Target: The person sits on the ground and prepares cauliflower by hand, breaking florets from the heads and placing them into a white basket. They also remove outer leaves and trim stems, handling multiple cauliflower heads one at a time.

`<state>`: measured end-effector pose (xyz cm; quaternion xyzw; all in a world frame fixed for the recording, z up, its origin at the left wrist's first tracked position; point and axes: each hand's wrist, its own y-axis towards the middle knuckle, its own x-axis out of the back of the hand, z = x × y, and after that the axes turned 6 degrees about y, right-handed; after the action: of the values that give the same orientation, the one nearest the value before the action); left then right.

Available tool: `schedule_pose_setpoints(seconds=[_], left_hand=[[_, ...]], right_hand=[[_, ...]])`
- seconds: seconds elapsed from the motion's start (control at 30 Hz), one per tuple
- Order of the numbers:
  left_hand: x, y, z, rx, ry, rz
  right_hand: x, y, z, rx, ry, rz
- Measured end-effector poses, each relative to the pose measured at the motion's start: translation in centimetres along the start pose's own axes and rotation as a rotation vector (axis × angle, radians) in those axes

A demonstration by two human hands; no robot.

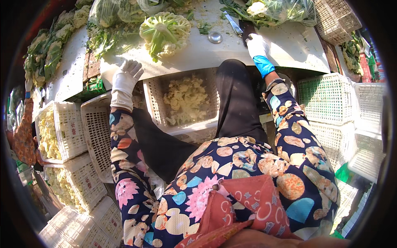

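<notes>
My left hand [126,74], in a white glove, rests at the front edge of a white-topped table [201,57], holding nothing, fingers spread a little. A cauliflower head [166,34] lies stem up on the tabletop, beyond it and to the right. My right hand [259,46], white-gloved with a blue cuff, is over the table beside a dark strip [247,29]. Its fingers are curled, and whether they grip something is hidden. Close by lies a narrow, flat, shiny object [232,22], perhaps a blade. A small round metal item [215,37] sits left of it.
Below the table edge, a white plastic crate [183,125] holds cauliflower pieces [187,99]. Crates of florets [49,135] are stacked at left, and white crates [325,96] at right. Bagged cauliflowers [288,12] and leaf trimmings [105,40] lie on the table. Another person's sleeve [24,136] shows far left.
</notes>
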<state>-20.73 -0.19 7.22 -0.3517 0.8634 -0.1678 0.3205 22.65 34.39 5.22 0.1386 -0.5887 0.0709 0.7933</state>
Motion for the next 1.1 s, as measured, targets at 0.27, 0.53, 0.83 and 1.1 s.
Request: schedule_pose_setpoints(seconds=[0.27,0.53,0.83,1.1], left_hand=[[-5.5,12.0,1.0,-0.217,0.517,0.001],[-11.4,9.9,1.4,-0.212,0.651,-0.05],[-18.7,8.6,4.5,-0.255,0.571,0.117],[-20.6,13.9,4.6,-0.394,0.537,0.131]], right_hand=[[0.4,0.3,-3.9,-0.099,-0.075,0.173],[0.4,-0.8,-7.3,-0.089,-0.126,0.201],[0.4,-1.3,-11.4,-0.369,0.85,0.531],[6.7,-5.9,-3.8,-0.44,1.262,0.327]])
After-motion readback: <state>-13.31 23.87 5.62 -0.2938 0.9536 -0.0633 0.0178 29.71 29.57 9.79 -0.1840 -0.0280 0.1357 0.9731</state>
